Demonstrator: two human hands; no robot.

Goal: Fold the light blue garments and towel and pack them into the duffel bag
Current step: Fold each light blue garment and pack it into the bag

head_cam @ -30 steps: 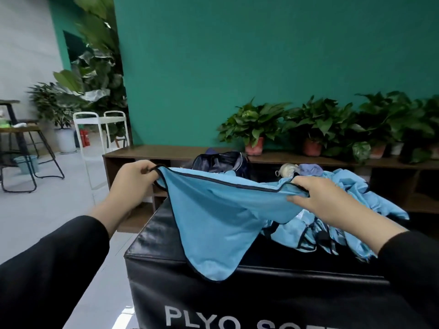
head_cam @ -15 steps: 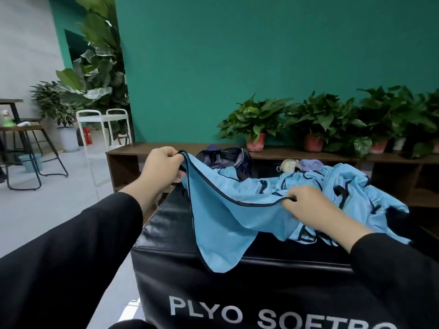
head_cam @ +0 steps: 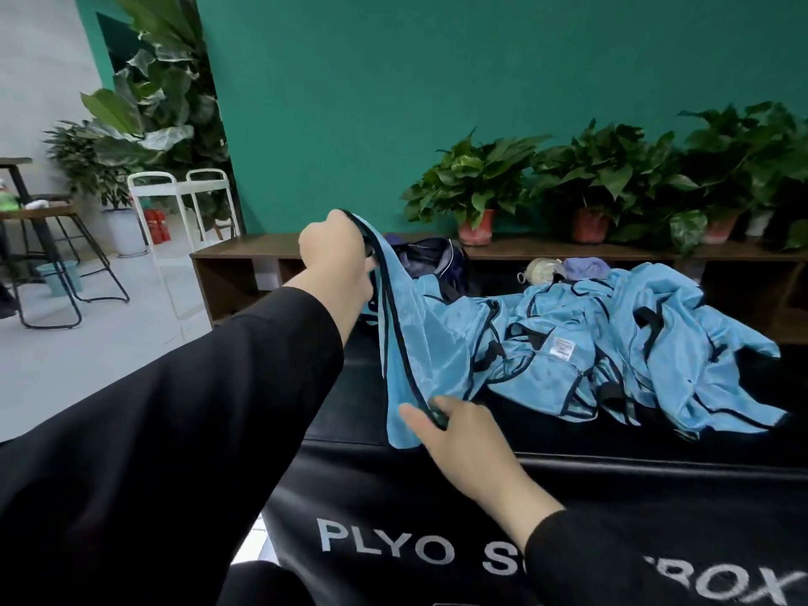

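Left hand (head_cam: 334, 260) raised, gripping light blue garment (head_cam: 419, 343), right hand (head_cam: 454, 435) low, pinching its edge

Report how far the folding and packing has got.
Done: nothing looks packed; no folded piece is visible. In hand: the left hand lifts one light blue mesh garment by its dark-trimmed edge while the right hand pinches its lower end. Left: the crumpled blue pile on the black plyo box, then loading the dark duffel bag behind.

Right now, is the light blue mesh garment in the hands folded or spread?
Partly folded: the light blue mesh garment hangs doubled between left hand and right hand.
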